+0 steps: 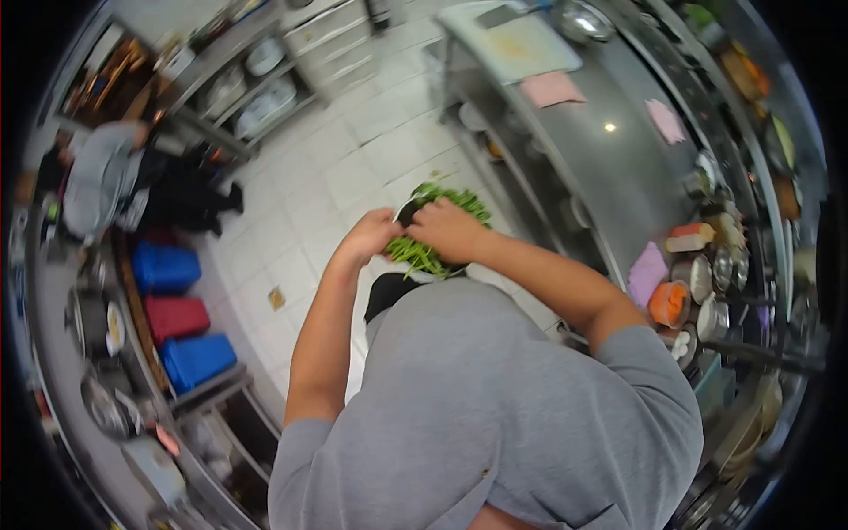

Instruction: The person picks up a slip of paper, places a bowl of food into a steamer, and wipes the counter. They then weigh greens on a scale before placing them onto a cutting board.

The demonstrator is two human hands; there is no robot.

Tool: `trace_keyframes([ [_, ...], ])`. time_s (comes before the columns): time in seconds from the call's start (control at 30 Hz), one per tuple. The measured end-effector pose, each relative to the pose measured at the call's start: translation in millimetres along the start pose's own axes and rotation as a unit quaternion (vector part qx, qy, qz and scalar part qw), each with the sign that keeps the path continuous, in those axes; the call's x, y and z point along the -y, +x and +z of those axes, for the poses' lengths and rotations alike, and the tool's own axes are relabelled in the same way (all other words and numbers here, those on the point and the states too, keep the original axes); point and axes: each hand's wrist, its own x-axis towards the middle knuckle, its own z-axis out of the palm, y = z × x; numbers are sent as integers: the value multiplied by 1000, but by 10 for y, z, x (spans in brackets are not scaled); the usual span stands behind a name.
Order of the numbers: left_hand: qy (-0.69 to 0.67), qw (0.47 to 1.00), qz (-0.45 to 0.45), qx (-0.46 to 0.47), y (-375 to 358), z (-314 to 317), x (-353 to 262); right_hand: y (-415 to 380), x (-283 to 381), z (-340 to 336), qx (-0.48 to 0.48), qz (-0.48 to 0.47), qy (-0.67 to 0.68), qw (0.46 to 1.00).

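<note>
Low in front of my body is a round container with a pale rim [427, 276] and a dark inside, heaped with leafy green stems [415, 255]. My left hand [373, 235] is at its left side, fingers closed and curled inward; what they pinch is too small to make out. Over the middle of the heap, my right hand [446, 230] is closed on some of the green stems, its fingertips partly hidden among them. The two hands nearly meet over the container.
A steel counter [609, 168] on the right carries a cutting board [521, 44], pink cloths [552, 88] and several seasoning containers. Blue bins [196, 362] and a red bin [177, 316] line the left. A co-worker [102, 177] stands far left on the tiled floor [300, 194].
</note>
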Motion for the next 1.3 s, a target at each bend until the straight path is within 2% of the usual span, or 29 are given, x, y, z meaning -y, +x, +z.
trace_keyframes([
  [0.03, -5, 1000, -3, 3, 134, -12, -83, -35, -138, -96, 7, 14, 14, 1000],
  [0.07, -6, 1000, 7, 8, 284, -40, -168, -47, -209, -387, 58, 45, 38, 997],
  [0.17, -16, 999, -6, 32, 784, -124, -575, -166, -638, -859, -3, 56, 7, 998],
  [0.27, -13, 998, -10, 54, 1362, -277, -1031, -234, -1163, -1188, -50, 124, 41, 990],
  [0.33, 4, 997, 10, 82, 1847, -321, -1303, -348, -1513, -1253, -108, 236, 50, 965],
  [0.37, 8, 996, 14, 93, 2179, -319, -1411, -423, -1671, -1268, -109, 255, 51, 959],
  [0.43, 27, 991, 28, 130, 2692, -188, -1752, -571, -1925, -1314, -201, 371, 65, 904],
  [0.47, 31, 987, 49, 148, 2951, -86, -1977, -649, -2028, -1343, -208, 391, 61, 894],
  [0.53, 60, 980, 68, 179, 3465, 193, -2358, -831, -2152, -1376, -243, 516, 82, 817],
  [0.67, 142, 946, 89, 277, 4272, 935, -2977, -1188, -2148, -1298, -278, 623, 53, 729],
  [0.73, 173, 933, 87, 304, 4594, 1347, -3078, -1354, -2136, -1029, -331, 696, 77, 632],
  [0.77, 196, 924, 93, 315, 4747, 1515, -3122, -1414, -2135, -900, -336, 706, 78, 618],
  [0.83, 234, 909, 102, 330, 5053, 1769, -3171, -1515, -2173, -610, -382, 731, 219, 521],
  [0.9, 265, 898, 110, 334, 5139, 1983, -3233, -1674, -2332, -153, -426, 724, 248, 483],
  [0.93, 381, 851, 274, 234, 5000, 2067, -3350, -1765, -2394, -30, -461, 709, 280, 454],
  [0.97, 478, 758, 427, 120, 4875, 2150, -3513, -1806, -2482, -23, -466, 707, 282, 451],
  [1.0, 484, 753, 430, 120, 4757, 2268, -3650, -1798, -2598, -12, -493, 689, 371, 380],
  [1.03, 470, 719, 494, 137, 4619, 2405, -3731, -1776, -2725, 7, -512, 660, 458, 306],
  [1.07, 453, 684, 551, 153, 4504, 2526, -3725, -1753, -2852, 7, -513, 657, 463, 302],
  [1.1, 459, 685, 544, 154, 4395, 2628, -3641, -1711, -2956, -1, -515, 634, 500, 287],
  [1.13, 598, 625, 469, 180, 4295, 2729, -3540, -1679, -3043, 18, -515, 611, 536, 272],
  [1.17, 718, 548, 381, 199, 4241, 2808, -3497, -1665, -3146, 34, -509, 604, 567, 233],
  [1.2, 720, 551, 375, 193, 4261, 2866, -3458, -1686, -3241, 46, -505, 601, 573, 237],
  [1.27, 753, 531, 356, 154, 4367, 2957, -3304, -1735, -3346, 90, -549, 558, 595, 183],
  [1.3, 742, 542, 375, 126, 4548, 2975, -3145, -1788, -3375, 117, -545, 556, 601, 180],
])
